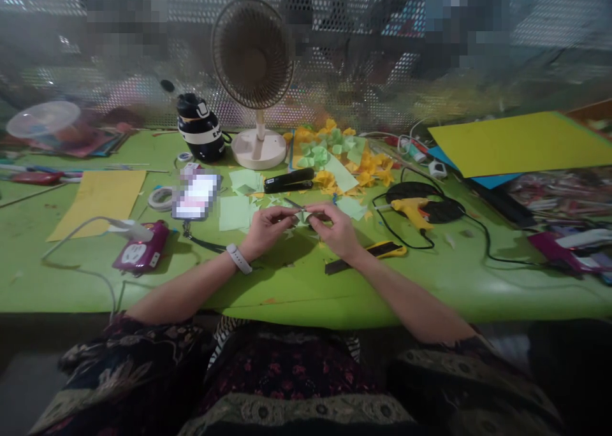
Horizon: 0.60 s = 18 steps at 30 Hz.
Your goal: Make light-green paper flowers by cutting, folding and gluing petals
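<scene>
My left hand (pixel 269 227) and my right hand (pixel 336 229) meet over the green table, fingers pinched toward each other. Between the fingertips is a small piece of light green paper (pixel 302 217), partly covered by the fingers. A thin dark pointed thing (pixel 292 203) shows just behind the fingertips; whether it is held I cannot tell. Behind the hands lies a black stapler (pixel 289 181). Light green paper squares (pixel 234 213) and cut scraps lie around my left hand. Beside my right forearm is a yellow-and-black box cutter (pixel 382 250).
Orange and green paper pieces (pixel 329 149) are heaped behind the stapler. A fan (pixel 259 150) and a dark bottle (pixel 201 130) stand at the back. A phone (pixel 197 196) lies left, near a purple power strip (pixel 141 248). A yellow glue gun (pixel 412 211) with a looping cable lies right.
</scene>
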Each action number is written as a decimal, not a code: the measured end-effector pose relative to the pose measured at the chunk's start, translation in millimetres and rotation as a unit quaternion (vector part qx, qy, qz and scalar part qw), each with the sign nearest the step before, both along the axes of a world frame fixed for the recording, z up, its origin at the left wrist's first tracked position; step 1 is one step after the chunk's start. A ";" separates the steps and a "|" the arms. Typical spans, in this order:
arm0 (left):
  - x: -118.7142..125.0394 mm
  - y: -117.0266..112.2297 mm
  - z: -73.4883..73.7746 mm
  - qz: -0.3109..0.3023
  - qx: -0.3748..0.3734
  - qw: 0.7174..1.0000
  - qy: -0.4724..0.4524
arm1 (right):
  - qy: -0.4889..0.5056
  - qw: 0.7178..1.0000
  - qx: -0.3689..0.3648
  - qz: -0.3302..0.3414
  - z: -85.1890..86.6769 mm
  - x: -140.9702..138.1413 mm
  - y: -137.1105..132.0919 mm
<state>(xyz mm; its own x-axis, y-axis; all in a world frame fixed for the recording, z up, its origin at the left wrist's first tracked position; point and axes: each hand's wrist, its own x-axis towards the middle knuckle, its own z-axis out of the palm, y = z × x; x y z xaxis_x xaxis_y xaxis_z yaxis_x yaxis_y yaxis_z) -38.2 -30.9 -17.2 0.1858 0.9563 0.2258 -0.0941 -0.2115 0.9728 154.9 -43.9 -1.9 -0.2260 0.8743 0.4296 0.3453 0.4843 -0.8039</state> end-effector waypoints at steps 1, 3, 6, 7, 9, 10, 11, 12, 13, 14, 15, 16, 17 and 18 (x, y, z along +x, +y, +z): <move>0.7 -0.8 0.0 0.000 -0.004 1.000 -0.001 | 0.004 1.000 -0.004 0.000 -0.5 -0.1 -0.4; 2.0 -2.3 0.0 -0.004 -0.016 1.000 -0.003 | 0.009 1.000 -0.007 0.001 -1.5 -0.1 -1.0; 3.4 -4.0 -0.3 -0.008 -0.029 0.999 -0.013 | 0.013 1.000 0.007 -0.005 -2.3 -0.4 -1.8; 3.5 -4.3 -0.6 -0.007 -0.029 0.999 -0.016 | 0.015 1.000 0.013 -0.007 -2.5 -0.7 -2.0; 3.2 -4.6 -1.4 -0.009 -0.024 1.000 -0.018 | 0.019 1.000 0.018 -0.013 -2.9 -1.5 -2.3; 3.0 -4.7 -1.7 -0.009 -0.020 1.000 -0.017 | 0.020 1.000 0.017 -0.017 -3.1 -1.9 -2.4; 2.9 -4.8 -2.0 -0.009 -0.016 1.000 -0.016 | 0.021 0.999 0.015 -0.020 -3.3 -2.3 -2.6; 2.8 -5.0 -2.1 -0.009 -0.013 1.000 -0.015 | 0.020 0.999 0.015 -0.024 -3.4 -2.6 -2.8; 2.9 -5.3 -2.1 -0.009 -0.011 1.000 -0.013 | 0.017 0.999 0.017 -0.026 -3.3 -2.9 -3.2; 3.1 -5.7 -1.8 -0.007 -0.010 1.000 -0.013 | 0.014 0.999 0.024 -0.028 -3.1 -3.1 -3.6; 3.4 -6.1 -1.3 -0.005 -0.009 1.000 -0.012 | 0.011 0.999 0.034 -0.030 -2.8 -3.4 -4.2; 3.9 -6.6 -0.7 -0.004 -0.009 1.000 -0.013 | 0.008 0.998 0.044 -0.032 -2.3 -3.7 -4.8; 4.3 -7.1 0.0 -0.002 -0.010 1.000 -0.014 | 0.007 0.998 0.056 -0.036 -1.8 -3.9 -5.3; 4.8 -7.6 0.7 -0.001 -0.011 1.000 -0.016 | 0.007 0.997 0.066 -0.040 -1.4 -4.2 -5.8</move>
